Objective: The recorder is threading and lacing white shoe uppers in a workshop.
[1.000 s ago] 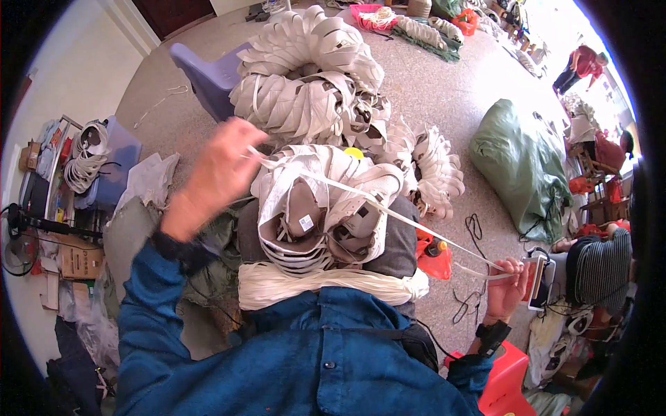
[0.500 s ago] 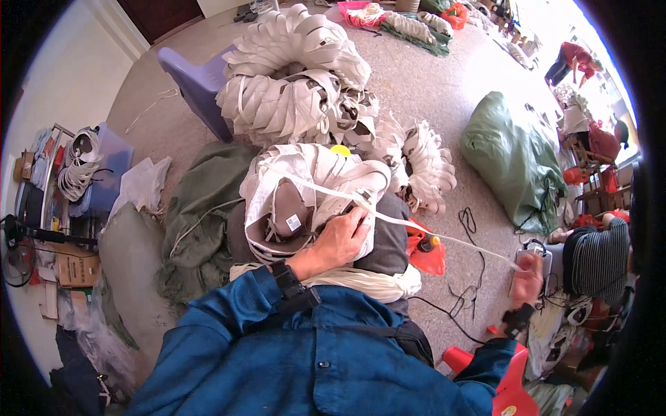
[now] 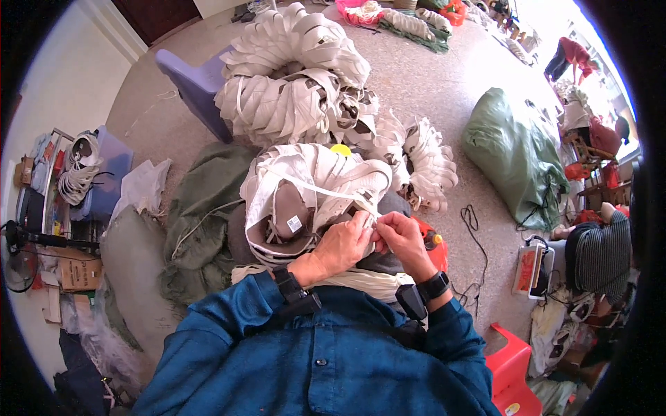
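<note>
A bundle of white shoe uppers with brown-grey linings lies on my lap, a white shoelace running across it. My left hand is closed on the near right edge of the upper. Right beside it, my right hand pinches the lace at the upper's edge, the fingertips of both hands almost touching. The exact spot between the fingertips is hidden. A hank of cream laces rests across my lap, partly behind my wrists.
Large coils of white shoe uppers are heaped ahead beside a purple chair. A green sack and a red stool are to the right. Dark green cloth lies left. A person bends over at far right.
My right hand has come back from far out on the right, where the lace was stretched tight, to beside my left hand. The left hand has stayed at the upper.
</note>
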A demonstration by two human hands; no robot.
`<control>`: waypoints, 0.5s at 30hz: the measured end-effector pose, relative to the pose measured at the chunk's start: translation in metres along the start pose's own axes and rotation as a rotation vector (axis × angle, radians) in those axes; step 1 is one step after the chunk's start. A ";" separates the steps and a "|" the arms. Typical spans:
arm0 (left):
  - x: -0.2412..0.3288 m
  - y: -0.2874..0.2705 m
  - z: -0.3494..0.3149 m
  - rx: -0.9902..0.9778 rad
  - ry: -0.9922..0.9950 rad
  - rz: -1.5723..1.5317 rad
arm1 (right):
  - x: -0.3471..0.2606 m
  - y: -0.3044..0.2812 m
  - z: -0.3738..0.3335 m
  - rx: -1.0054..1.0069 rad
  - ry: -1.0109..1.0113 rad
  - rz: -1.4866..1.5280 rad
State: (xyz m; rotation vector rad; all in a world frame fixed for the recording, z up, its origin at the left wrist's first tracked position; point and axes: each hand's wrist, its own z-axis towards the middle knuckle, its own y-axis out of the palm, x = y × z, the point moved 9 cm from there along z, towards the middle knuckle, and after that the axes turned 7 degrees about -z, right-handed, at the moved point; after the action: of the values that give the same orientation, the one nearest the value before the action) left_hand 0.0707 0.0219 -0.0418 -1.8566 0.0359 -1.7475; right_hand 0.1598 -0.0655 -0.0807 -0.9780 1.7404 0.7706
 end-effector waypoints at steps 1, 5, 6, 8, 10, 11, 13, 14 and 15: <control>0.003 -0.001 0.000 0.020 0.061 0.042 | -0.003 -0.001 0.002 0.007 0.005 -0.062; 0.001 0.001 0.000 0.033 0.096 0.077 | -0.023 -0.003 0.008 -0.052 -0.070 -0.355; 0.004 0.000 0.000 0.045 0.126 0.094 | -0.039 -0.002 0.008 -0.038 -0.180 -0.576; 0.008 0.002 -0.001 0.061 0.159 0.107 | -0.059 0.002 0.006 -0.023 -0.291 -0.802; 0.011 0.004 -0.001 0.089 0.184 0.192 | -0.081 0.012 0.002 0.081 -0.473 -1.123; 0.011 0.004 -0.001 0.092 0.185 0.192 | -0.081 0.017 0.002 0.080 -0.475 -1.125; 0.012 0.002 -0.002 0.085 0.195 0.151 | -0.078 0.024 0.003 0.140 -0.430 -1.219; 0.016 -0.001 -0.001 0.090 0.201 0.148 | -0.081 0.019 -0.003 0.214 -0.514 -1.089; 0.014 -0.002 0.000 0.043 0.140 0.081 | -0.070 0.019 -0.004 0.215 -0.518 -1.096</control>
State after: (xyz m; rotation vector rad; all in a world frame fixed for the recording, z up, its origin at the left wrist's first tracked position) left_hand 0.0716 0.0183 -0.0280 -1.6768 0.1249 -1.8049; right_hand 0.1572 -0.0410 -0.0123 -1.2346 0.6334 0.0792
